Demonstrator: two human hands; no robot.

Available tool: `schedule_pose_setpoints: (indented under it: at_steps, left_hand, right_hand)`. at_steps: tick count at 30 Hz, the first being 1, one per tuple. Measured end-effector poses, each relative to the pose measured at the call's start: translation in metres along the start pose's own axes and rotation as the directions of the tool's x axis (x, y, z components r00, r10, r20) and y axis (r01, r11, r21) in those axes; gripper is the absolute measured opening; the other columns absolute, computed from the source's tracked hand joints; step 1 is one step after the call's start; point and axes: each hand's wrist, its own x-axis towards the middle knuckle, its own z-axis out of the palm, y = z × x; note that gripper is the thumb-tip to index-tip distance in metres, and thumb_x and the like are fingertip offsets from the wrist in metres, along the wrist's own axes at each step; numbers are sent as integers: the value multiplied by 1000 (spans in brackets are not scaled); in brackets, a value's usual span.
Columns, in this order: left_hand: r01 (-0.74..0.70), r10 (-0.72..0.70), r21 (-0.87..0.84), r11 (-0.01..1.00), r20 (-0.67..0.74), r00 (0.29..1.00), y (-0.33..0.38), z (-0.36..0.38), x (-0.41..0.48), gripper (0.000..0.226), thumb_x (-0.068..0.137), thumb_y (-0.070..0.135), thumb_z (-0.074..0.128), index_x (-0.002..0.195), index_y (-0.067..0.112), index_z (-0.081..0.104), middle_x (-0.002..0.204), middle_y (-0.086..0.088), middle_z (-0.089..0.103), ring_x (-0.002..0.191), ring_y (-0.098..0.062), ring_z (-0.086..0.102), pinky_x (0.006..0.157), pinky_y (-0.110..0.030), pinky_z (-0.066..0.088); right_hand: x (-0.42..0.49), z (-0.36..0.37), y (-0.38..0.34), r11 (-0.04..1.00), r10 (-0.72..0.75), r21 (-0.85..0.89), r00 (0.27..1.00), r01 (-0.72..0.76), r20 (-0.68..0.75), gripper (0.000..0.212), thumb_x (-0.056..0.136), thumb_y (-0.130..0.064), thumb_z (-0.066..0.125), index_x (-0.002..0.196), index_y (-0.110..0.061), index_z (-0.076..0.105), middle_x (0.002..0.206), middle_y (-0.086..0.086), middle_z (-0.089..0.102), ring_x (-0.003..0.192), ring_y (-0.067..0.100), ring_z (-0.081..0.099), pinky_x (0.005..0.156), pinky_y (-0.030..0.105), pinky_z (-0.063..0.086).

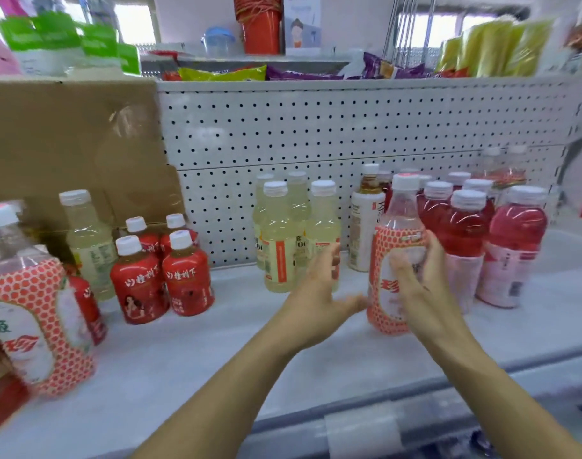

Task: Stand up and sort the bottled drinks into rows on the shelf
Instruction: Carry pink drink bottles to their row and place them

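Observation:
My right hand (pixel 415 279) grips a clear bottle with an orange dotted label (pixel 390 293) that stands upright on the white shelf (pixel 250 342). My left hand (pixel 319 293) is open just left of it, fingers spread beside the pale yellow bottles (pixel 279 246). Behind the held bottle stand several red drink bottles (pixel 465 226) and a brown tea bottle with a white label (pixel 366 223). At the left are small red-labelled bottles (pixel 160 276), one pale yellow bottle (pixel 87 240) and a second dotted-label bottle (pixel 34 309) close to the camera.
A cardboard sheet (pixel 71 144) leans against the pegboard back panel (pixel 349 127) at the left. The upper shelf holds snack packets (pixel 223 72) and green-labelled goods (pixel 51 38). The shelf's front rail (pixel 366 425) runs below my forearms.

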Motion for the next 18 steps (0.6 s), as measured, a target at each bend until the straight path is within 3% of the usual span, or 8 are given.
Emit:
schedule_pose_setpoints:
  at_steps: [4,7,9,12,14,18]
  left_hand:
    - [42,-44,-69,997,-30,999,4,24,17,96,75,31,86,150,30,27,141,9,50,126,-8,51,108,-39,45]
    - [56,-78,-160,985,-135,988,2,24,17,75,73,29,87,132,30,41,115,12,65,103,-2,65,91,-32,57]
    - [76,-114,-162,984,-242,963,-3,17,14,73,71,29,88,127,31,43,109,13,67,99,-1,66,85,-27,56]
    - [122,-161,-139,983,-318,934,-11,2,6,70,72,28,88,124,32,42,107,15,67,96,1,65,80,-23,54]
    - [165,-199,-126,978,-339,920,-16,-7,2,67,74,29,86,123,31,41,106,16,66,95,3,64,76,-19,51]
    - [202,-239,-140,969,-353,905,-23,-17,1,66,77,27,84,126,30,41,109,14,66,98,0,64,75,-19,49]
  right_hand:
    - [-1,3,3,995,26,88,980,-44,197,67,93,-67,34,152,-38,22,149,-12,43,133,6,45,113,41,39]
    - [-4,6,-5,964,85,191,895,-186,439,54,94,-61,28,142,-40,41,130,-18,60,113,-8,59,87,17,51]
    - [5,7,-6,959,113,162,841,-231,530,47,93,-60,29,129,-41,53,121,-20,65,107,-5,62,83,22,53]
    - [38,13,5,983,126,72,914,-166,385,36,99,-40,51,133,-28,50,135,-7,55,119,11,55,100,43,49]
    - [69,18,14,992,128,-14,959,-129,252,62,94,-26,63,147,-19,33,141,-1,45,129,19,46,109,44,40]
    - [127,36,31,972,191,-158,974,-171,120,93,83,-24,72,154,-16,13,149,8,35,138,30,37,114,52,31]
